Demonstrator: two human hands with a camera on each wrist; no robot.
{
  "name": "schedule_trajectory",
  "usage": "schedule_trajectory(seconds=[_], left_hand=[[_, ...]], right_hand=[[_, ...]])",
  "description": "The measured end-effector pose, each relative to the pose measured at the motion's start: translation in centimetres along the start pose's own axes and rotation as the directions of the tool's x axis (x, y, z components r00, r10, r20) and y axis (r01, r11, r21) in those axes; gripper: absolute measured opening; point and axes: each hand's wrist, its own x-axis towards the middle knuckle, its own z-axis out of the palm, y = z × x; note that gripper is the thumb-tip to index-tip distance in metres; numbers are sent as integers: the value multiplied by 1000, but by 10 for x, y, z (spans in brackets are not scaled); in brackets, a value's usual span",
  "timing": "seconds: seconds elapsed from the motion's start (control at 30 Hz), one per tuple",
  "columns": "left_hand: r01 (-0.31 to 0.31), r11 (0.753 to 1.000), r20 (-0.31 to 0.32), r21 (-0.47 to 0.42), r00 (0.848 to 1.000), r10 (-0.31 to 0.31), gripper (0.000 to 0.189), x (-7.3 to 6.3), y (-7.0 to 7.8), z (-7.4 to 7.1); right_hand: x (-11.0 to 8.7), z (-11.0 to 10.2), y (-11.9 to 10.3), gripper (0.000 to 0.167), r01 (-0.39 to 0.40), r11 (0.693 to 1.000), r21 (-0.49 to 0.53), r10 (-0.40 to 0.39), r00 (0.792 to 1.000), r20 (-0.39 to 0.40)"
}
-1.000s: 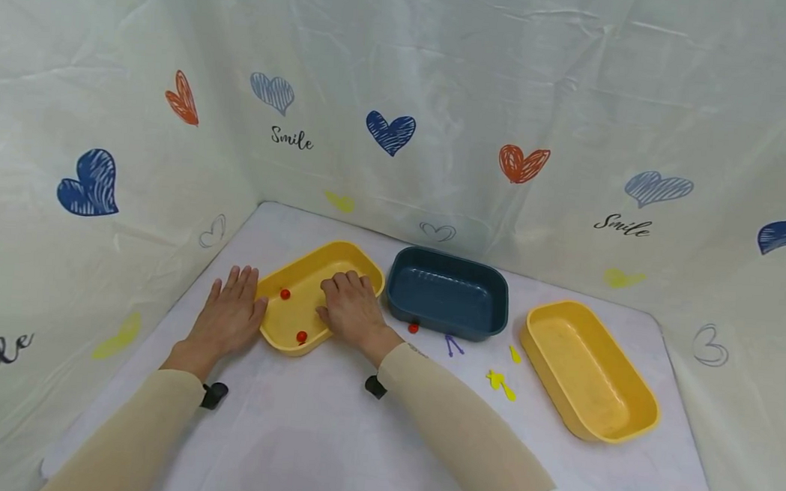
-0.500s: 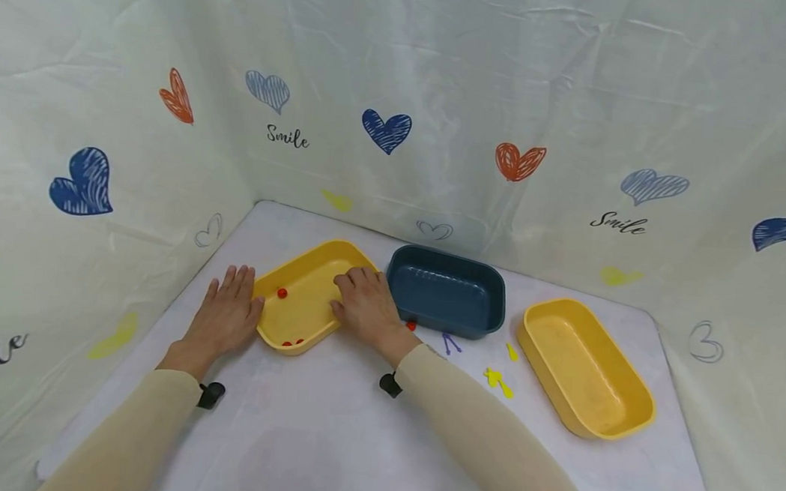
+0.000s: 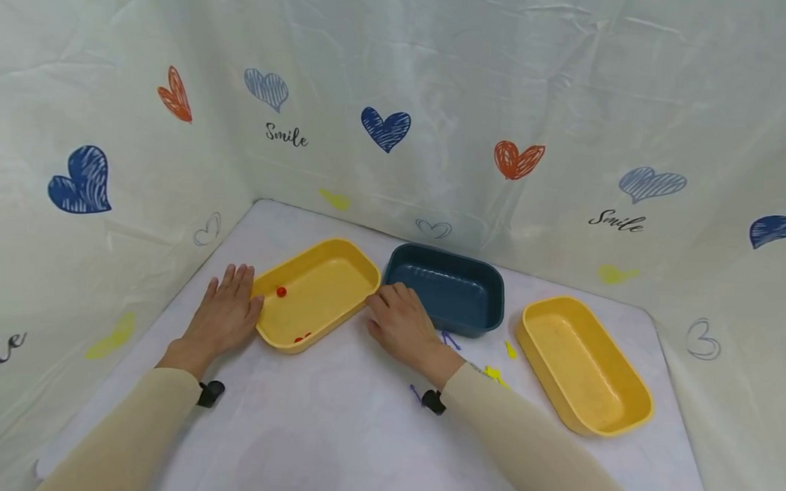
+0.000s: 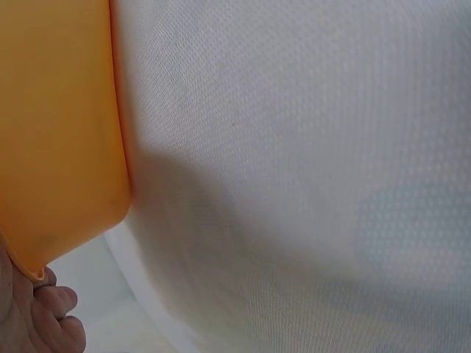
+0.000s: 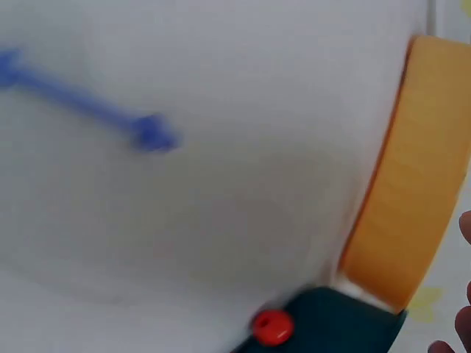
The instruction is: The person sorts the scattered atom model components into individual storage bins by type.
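My left hand (image 3: 222,316) lies along the left end of a yellow rectangular tub (image 3: 320,278), fingers straight. In the left wrist view, fingers of that hand show at the corner of the tub's rim (image 4: 33,273). Inside the tub are a red bead (image 3: 281,292) and two more red bits by its front wall. My right hand (image 3: 405,325) hovers at the tub's right end, overlapping the dark blue tub (image 3: 477,299); its fingers are loosely bent, with nothing visible in them. Beside the blue tub, a red bead (image 5: 272,327) shows in the right wrist view.
A second yellow tub (image 3: 588,370) stands on the right of the white-covered table. Small yellow pieces (image 3: 511,350) and a purple piece (image 3: 451,341) lie in front of the blue tub. A thin blue-purple stick (image 5: 81,99) lies nearer the front. Heart-printed curtains hang behind and at the left.
My right hand has moved from over the left yellow tub to the right, toward the blue tub. A red bit in the tub has shifted along the front wall. My left hand stays put.
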Motion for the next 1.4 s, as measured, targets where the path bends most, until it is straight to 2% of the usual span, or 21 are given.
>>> schedule_trajectory(seconds=[0.23, 0.43, 0.53, 0.6, 0.77, 0.93, 1.03, 1.17, 1.23, 1.4], left_hand=[[-2, 1000, -2, 3, 1000, 2, 71, 1, -2, -2], [-8, 1000, -1, 11, 1000, 8, 70, 3, -3, -2], [-6, 1000, 4, 9, 1000, 6, 70, 4, -3, -2], [-2, 1000, 8, 11, 1000, 2, 71, 3, -2, -3], [1, 1000, 9, 14, 1000, -1, 71, 3, -2, -5], [1, 1000, 11, 1, 1000, -1, 70, 3, -2, -4], [10, 1000, 13, 2, 1000, -10, 70, 4, -3, -1], [15, 1000, 12, 4, 1000, -15, 71, 5, -3, 1], [16, 1000, 11, 4, 1000, -16, 70, 4, -3, 2], [14, 1000, 14, 6, 1000, -14, 70, 3, -2, 1]], right_hand=[[-28, -7, 24, 28, 86, 990, -114, -77, 994, 75], [-43, -8, 39, 26, 110, 988, -108, -97, 988, 117], [-49, -10, 43, 25, 147, 978, -147, -123, 980, 159], [-51, -11, 45, 24, 202, 957, -207, -160, 966, 203], [-50, -10, 47, 23, 331, 880, -339, -243, 929, 278], [-45, -7, 48, 26, 389, 835, -390, -251, 899, 359], [-44, -4, 48, 32, 445, 785, -432, -258, 868, 424], [-44, 1, 46, 31, 490, 726, -482, -266, 847, 460], [-44, 3, 44, 29, 495, 716, -492, -264, 845, 465], [-44, 5, 41, 29, 475, 724, -500, -242, 854, 461]])
